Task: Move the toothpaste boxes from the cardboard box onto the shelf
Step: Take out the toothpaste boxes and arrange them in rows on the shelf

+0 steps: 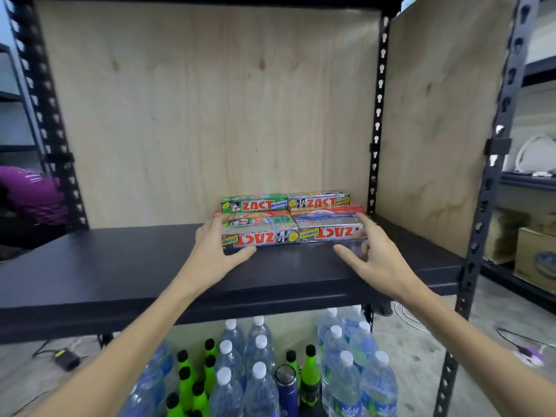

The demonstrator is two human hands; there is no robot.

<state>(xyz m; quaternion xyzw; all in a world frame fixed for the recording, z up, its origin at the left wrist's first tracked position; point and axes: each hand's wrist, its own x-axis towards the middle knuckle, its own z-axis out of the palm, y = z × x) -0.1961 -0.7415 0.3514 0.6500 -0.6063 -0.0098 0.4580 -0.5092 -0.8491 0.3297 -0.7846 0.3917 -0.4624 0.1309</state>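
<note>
Plywood backs toothpaste boxes (290,219); bottles (258,374) below black shelf (120,266).

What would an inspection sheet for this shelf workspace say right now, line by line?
Surface: black shelf board, bare apart from the boxes.
Job's things: stack of Zact toothpaste boxes towards the back right; cardboard box not in view.
Clutter: nothing seen on the shelf.
Grippers: left hand open against the stack's left end; right hand open at its right end, blurred.
Cables: black adapter with cord on the floor to the left; more cables on the floor to the right.
Surroundings: water bottles and green bottles below; plywood back panel; person in purple at left.
</note>
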